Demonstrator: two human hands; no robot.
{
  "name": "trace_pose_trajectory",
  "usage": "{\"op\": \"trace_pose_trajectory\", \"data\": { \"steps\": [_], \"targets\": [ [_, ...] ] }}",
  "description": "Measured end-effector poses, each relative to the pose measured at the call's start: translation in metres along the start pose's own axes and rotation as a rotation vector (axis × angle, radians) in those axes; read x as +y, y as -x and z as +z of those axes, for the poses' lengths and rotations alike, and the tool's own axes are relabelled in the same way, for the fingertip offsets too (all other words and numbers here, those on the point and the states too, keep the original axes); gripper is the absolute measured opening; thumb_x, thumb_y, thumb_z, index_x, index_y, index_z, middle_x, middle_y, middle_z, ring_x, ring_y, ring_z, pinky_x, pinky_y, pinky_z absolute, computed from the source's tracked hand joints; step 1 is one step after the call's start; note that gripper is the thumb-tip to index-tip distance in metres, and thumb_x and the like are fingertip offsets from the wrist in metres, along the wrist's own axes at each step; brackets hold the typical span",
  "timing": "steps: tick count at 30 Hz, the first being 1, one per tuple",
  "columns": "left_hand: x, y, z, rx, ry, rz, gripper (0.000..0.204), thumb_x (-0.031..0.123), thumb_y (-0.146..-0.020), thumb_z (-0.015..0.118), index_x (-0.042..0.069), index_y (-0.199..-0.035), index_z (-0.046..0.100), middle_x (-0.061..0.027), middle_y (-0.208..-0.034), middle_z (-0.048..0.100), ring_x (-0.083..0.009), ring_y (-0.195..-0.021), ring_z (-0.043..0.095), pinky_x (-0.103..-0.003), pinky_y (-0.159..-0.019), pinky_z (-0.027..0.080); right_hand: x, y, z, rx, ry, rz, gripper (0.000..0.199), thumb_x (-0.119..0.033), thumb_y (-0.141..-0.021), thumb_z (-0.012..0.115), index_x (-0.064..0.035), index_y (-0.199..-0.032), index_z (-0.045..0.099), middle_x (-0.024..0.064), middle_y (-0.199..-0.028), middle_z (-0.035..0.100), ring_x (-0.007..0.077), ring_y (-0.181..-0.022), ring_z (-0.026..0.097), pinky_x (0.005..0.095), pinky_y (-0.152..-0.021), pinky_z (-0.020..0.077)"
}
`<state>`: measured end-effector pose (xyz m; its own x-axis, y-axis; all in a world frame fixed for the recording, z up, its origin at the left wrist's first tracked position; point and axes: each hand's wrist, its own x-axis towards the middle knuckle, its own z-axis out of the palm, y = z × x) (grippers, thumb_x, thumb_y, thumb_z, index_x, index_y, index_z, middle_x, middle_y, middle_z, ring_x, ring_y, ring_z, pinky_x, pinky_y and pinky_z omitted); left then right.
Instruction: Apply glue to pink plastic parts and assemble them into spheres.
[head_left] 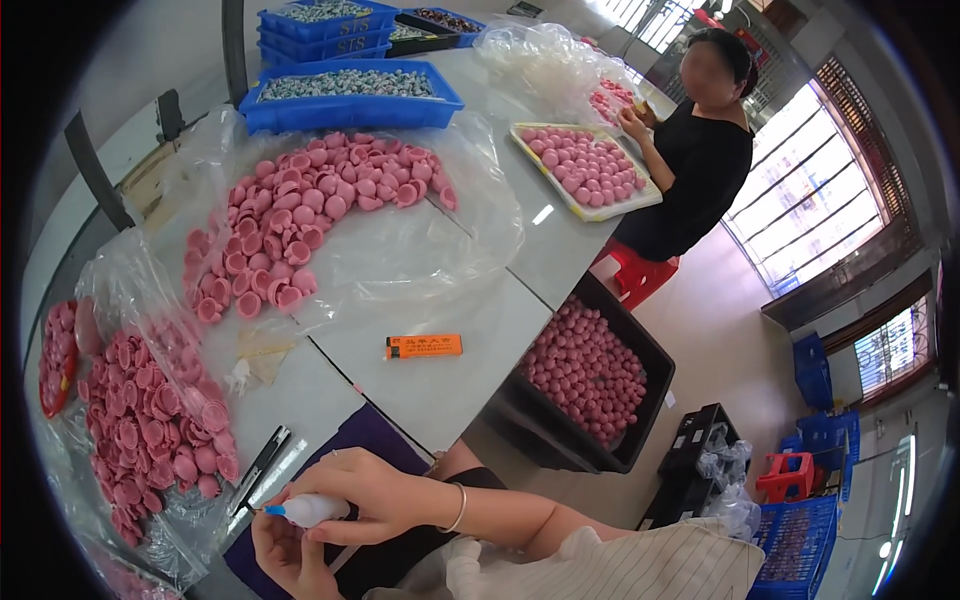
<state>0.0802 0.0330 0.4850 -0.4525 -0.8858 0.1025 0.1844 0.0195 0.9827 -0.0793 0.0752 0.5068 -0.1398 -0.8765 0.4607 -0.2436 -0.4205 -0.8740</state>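
In my right hand (375, 495) is a small white squeeze bottle (318, 510) with a blue nozzle (275, 510), tilted so that it points left. My left hand (285, 555) is close under the nozzle tip, its fingers curled together. Whatever they hold, if anything, is hidden. Both hands are over a dark purple cloth (372, 440) at the table's near edge. Left of them lies a heap of pink half shells (140, 420) on clear plastic. A second heap of pink half shells (300, 200) spreads farther back on the table.
An orange lighter-shaped thing (430, 346) and a long black-and-silver tool (262, 460) lie nearby. Blue trays (350, 115) of small pieces stand behind. A black crate (640, 400) of pink balls is at right. Beyond, a person (690, 150) sits by a tray of pink balls (630, 207).
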Motion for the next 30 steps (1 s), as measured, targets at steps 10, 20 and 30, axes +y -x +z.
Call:
{"op": "trace_pose_trajectory", "data": {
  "steps": [10,20,30],
  "targets": [
    [0.0041,-0.003,0.0009,-0.012,0.018,0.023,0.042,0.007,-0.083,0.057,-0.004,-0.119,0.04,-0.0109,-0.11,0.053,-0.0161,-0.1,0.052,-0.026,-0.086,0.039,-0.0005,-0.0003,-0.0002,0.0,-0.021,-0.003,0.036,-0.025,-0.078,0.061,-0.0034,-0.106,0.055,0.0113,-0.081,0.06,0.0281,-0.071,0.059,0.0338,-0.063,0.045],
    [0.0004,-0.0025,-0.0025,-0.009,-0.004,-0.008,0.04,0.009,-0.086,0.055,-0.003,-0.12,0.039,-0.0106,-0.111,0.051,-0.016,-0.102,0.05,-0.027,-0.087,0.039,-0.0045,0.0005,-0.0034,-0.039,-0.064,0.086,0.035,-0.025,-0.078,0.06,-0.002,-0.104,0.054,0.0143,-0.083,0.06,0.0309,-0.074,0.06,0.0335,-0.063,0.0465],
    [0.001,-0.0035,-0.0014,0.023,-0.036,-0.006,0.035,0.007,-0.088,0.051,-0.003,-0.119,0.04,-0.0099,-0.113,0.05,-0.0162,-0.104,0.049,-0.028,-0.089,0.039,-0.0013,0.0014,-0.0031,-0.029,-0.107,0.073,0.034,-0.023,-0.078,0.059,-0.0012,-0.104,0.053,0.0145,-0.083,0.06,0.0309,-0.071,0.06,0.0327,-0.061,0.046]
  ]
}}
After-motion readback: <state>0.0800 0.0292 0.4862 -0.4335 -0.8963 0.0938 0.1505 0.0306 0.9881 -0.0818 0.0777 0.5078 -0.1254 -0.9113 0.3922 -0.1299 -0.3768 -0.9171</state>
